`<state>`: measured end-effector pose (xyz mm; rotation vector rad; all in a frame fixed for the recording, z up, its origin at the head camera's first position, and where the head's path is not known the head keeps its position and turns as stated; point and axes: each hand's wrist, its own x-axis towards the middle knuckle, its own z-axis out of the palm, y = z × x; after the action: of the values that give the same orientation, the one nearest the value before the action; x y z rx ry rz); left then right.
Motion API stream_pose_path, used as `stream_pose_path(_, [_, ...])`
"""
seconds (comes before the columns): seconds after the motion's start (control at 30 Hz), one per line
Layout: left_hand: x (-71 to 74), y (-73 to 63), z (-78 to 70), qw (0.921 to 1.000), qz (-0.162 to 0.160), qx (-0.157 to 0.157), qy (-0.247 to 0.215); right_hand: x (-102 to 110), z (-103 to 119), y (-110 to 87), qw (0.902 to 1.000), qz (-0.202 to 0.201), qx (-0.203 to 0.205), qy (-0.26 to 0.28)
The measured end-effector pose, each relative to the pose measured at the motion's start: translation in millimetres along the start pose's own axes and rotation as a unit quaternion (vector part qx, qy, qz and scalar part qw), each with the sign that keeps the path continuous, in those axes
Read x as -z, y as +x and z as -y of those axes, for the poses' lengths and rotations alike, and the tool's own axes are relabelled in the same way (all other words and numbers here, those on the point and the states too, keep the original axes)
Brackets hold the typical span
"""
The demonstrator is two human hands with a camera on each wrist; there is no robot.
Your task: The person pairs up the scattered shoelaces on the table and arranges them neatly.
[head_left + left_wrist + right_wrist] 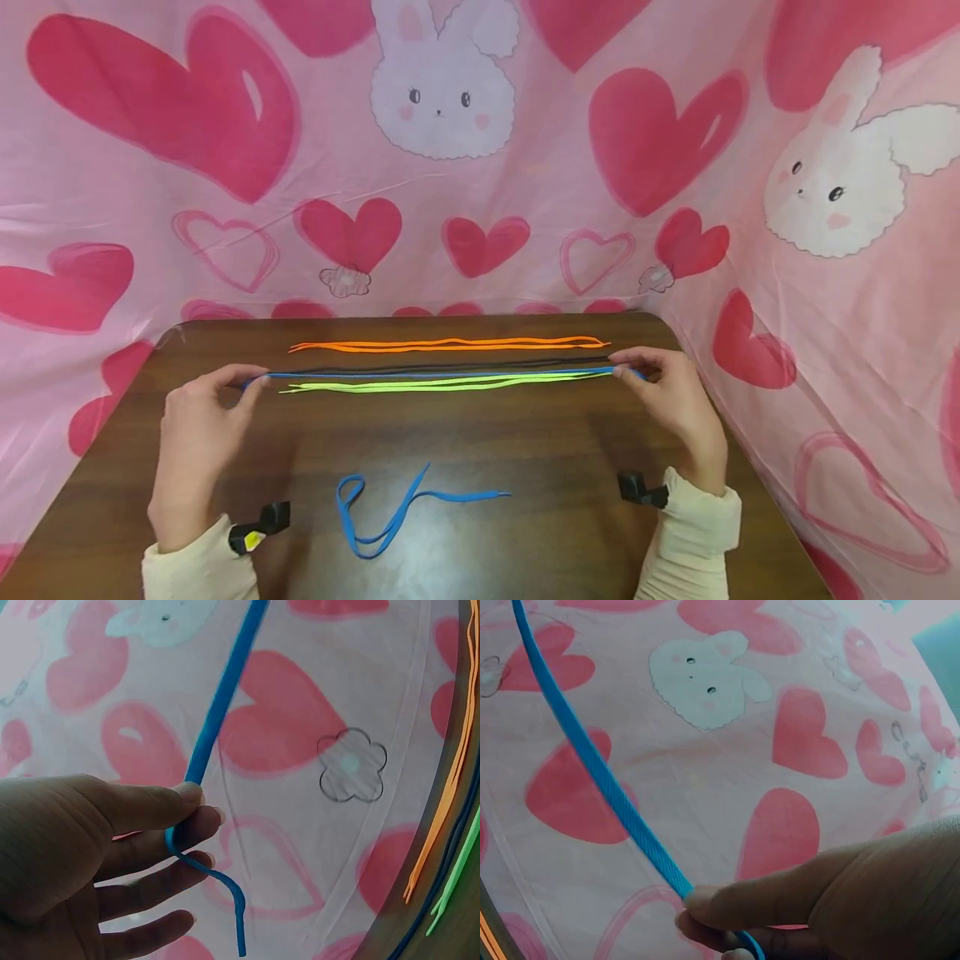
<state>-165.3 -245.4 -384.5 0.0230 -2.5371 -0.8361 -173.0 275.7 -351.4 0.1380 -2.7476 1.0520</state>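
Observation:
A flat blue shoelace point(222, 712) is stretched taut between both hands, raised above the table. My left hand point(198, 433) pinches it near one end between thumb and index finger, and a short tail dangles past the other fingers in the left wrist view. On the other side my right hand point(681, 400) pinches the lace between thumb and fingertips, with a bit curling out below. A second blue shoelace point(393, 527) lies loosely looped on the table nearer the person.
Farther back, an orange shoelace point(450, 344), a dark shoelace point(525, 362) and a neon green shoelace point(420, 386) lie in straight rows. The brown wooden table point(555, 467) meets a pink heart-and-bunny cloth point(525, 183) at the back and sides.

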Motion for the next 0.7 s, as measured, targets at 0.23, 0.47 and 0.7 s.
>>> stream_pose_path(0.23, [1.8,-0.7,9.7,0.9988,-0.030,0.035,-0.014,2.1,-9.7,4.2,0.9998,-0.020,-0.003,-0.008])
stream_pose_path(0.47, [0.4,-0.3,12.7,0.9972,-0.065,0.032,-0.021,5.1,-23.1,7.9,0.9997,-0.015,-0.008,-0.018])
stream_pose_path(0.7, [0.7,-1.7,22.3,0.9983,-0.028,0.049,-0.013,3.0,-37.1,12.2,0.9987,-0.025,-0.024,-0.038])
